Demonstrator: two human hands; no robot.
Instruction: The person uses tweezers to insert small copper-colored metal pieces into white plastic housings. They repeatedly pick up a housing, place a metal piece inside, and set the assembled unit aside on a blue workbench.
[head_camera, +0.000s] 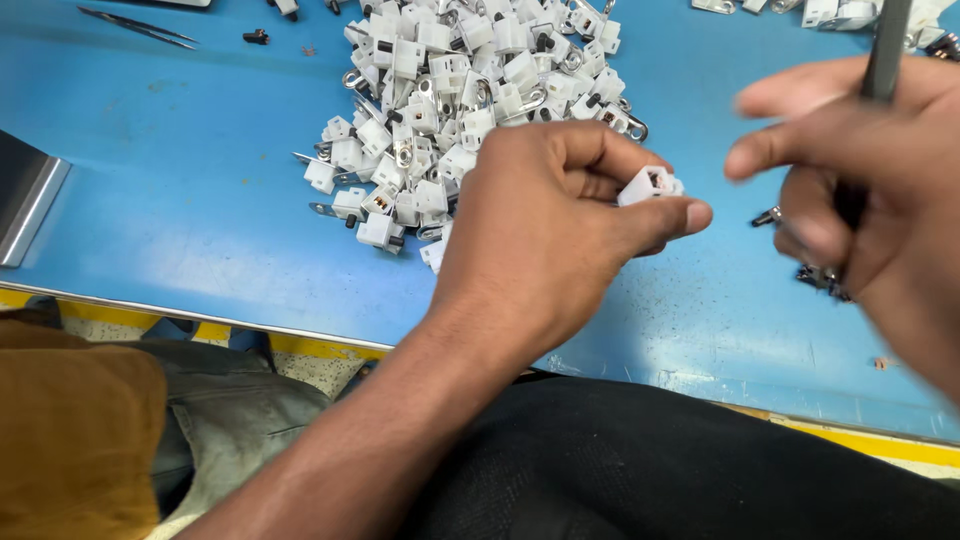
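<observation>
The left hand (560, 215) pinched a white plastic part (650, 184) just right of the pile (460, 110). The right hand (860, 170) gripped a dark tool (885, 50), blurred. The part was best held steady, opening toward the tool.

Both forearms are bare to the wrists, no sleeves showing, with dark trousers (640, 470) at six o'clock.

Obscured and blurred items

Right hand (870, 190) motion-blurred; dark rod (885, 50) between its fingers cut off at top edge, lower end hidden.
</observation>
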